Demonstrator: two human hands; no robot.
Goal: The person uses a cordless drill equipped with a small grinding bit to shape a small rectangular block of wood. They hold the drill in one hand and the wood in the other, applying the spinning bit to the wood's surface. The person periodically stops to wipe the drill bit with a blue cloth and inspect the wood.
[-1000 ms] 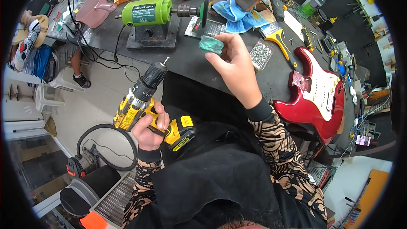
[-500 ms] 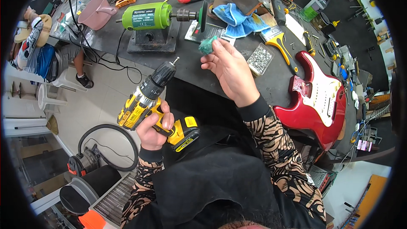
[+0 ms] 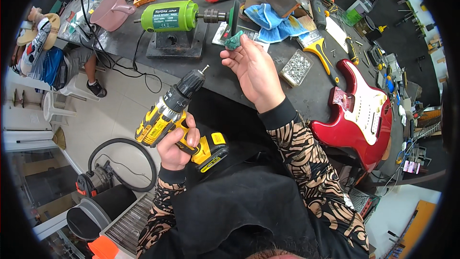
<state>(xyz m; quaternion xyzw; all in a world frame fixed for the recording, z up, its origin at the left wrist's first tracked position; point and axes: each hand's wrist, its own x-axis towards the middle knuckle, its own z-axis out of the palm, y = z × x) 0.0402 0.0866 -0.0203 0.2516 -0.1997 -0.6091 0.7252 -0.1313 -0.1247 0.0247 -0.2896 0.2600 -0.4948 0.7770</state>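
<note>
My left hand (image 3: 179,146) grips a yellow and black cordless drill (image 3: 163,120), a small bit in its chuck pointing up toward the bench. My right hand (image 3: 251,69) holds a rough green stone (image 3: 233,41) between thumb and fingers, just below the green-backed disc (image 3: 234,18) on the bench grinder (image 3: 170,17); contact with it cannot be made out. Beside that hand sit a clear box of small screws (image 3: 297,67) and a yellow-handled brush (image 3: 320,56). A blue cloth (image 3: 278,24) lies behind the stone.
A red guitar body (image 3: 359,129) rests at the bench's right side. A pink pot (image 3: 108,12) stands behind hanging cables at left. A seated person's leg (image 3: 88,69) is beside a white stool (image 3: 53,108). A vacuum (image 3: 91,182) and hose are on the floor.
My right hand has moved left and up toward the grinder's disc, turning the green stone with its palm more exposed. My left hand and drill have shifted slightly to the right.
</note>
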